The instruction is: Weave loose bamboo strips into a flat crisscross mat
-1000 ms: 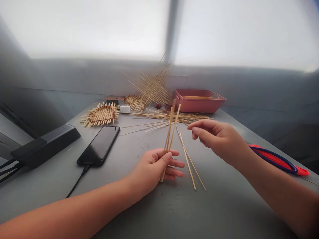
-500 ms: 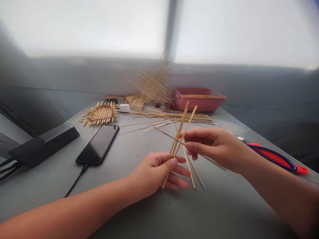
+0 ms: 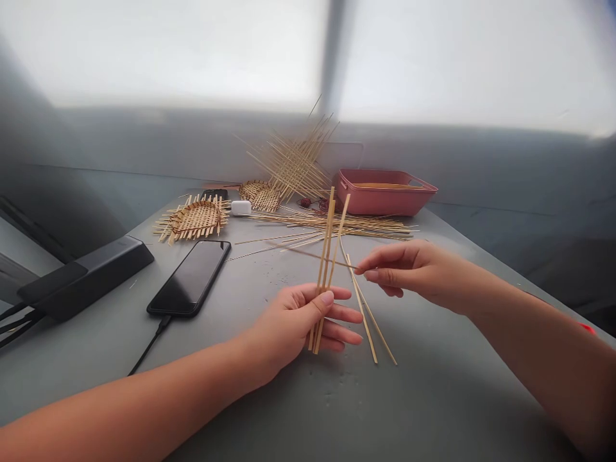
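Observation:
My left hand (image 3: 312, 317) pinches three narrow bamboo strips (image 3: 329, 247) between thumb and palm, the other fingers stretched out behind them. The strips stand nearly upright and fan slightly at the top. A darker thin strip (image 3: 301, 250) runs crosswise among them, its right end pinched between the thumb and fingertips of my right hand (image 3: 397, 269). How it passes over or under each upright strip is hard to make out. Two loose bamboo strips (image 3: 368, 317) lie crossed on the table just right of my left hand.
Behind my hands lie a pile of bamboo strips (image 3: 375, 226), an openwork lattice (image 3: 296, 163), woven pieces (image 3: 197, 219) and a pink basket (image 3: 389, 199). To the left are a phone (image 3: 190, 279) with a cable, a black power strip (image 3: 86, 276) and a white case (image 3: 241, 207).
The upright strips have tilted left and straightened with my left hand. My right hand has shifted slightly right, away from them, and the dark strip now reaches farther left. My right forearm now covers the red-and-blue-handled tool.

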The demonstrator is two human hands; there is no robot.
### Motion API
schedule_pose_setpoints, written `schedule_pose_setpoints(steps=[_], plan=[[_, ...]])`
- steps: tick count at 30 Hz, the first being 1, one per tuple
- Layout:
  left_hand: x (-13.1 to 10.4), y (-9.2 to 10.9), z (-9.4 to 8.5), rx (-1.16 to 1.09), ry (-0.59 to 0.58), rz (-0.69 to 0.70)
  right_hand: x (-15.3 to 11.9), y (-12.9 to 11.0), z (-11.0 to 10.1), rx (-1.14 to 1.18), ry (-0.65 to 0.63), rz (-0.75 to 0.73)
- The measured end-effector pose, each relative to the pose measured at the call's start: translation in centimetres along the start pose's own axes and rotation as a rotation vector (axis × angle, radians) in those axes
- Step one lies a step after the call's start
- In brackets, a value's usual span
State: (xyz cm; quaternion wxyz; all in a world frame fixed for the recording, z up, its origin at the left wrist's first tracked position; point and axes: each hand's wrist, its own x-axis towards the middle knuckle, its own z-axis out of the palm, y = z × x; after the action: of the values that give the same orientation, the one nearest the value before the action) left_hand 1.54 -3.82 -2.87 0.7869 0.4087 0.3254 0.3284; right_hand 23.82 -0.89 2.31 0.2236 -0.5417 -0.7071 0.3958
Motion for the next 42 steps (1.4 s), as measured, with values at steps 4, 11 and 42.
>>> schedule_pose_setpoints(steps=[4, 11, 42], plan=[[-0.2, 0.1, 0.5, 0.043, 0.015, -0.035, -0.4, -0.3, 0.9, 0.026, -0.072, 0.021], [0.0, -0.3, 0.6, 0.068, -0.004, -0.017, -0.9, -1.2, 1.6, 0.012, -0.145, -0.057], [0.5, -0.5, 0.2, -0.020, 0.078, 0.061, 1.8, 1.5, 1.0, -0.532, 0.083, 0.088]])
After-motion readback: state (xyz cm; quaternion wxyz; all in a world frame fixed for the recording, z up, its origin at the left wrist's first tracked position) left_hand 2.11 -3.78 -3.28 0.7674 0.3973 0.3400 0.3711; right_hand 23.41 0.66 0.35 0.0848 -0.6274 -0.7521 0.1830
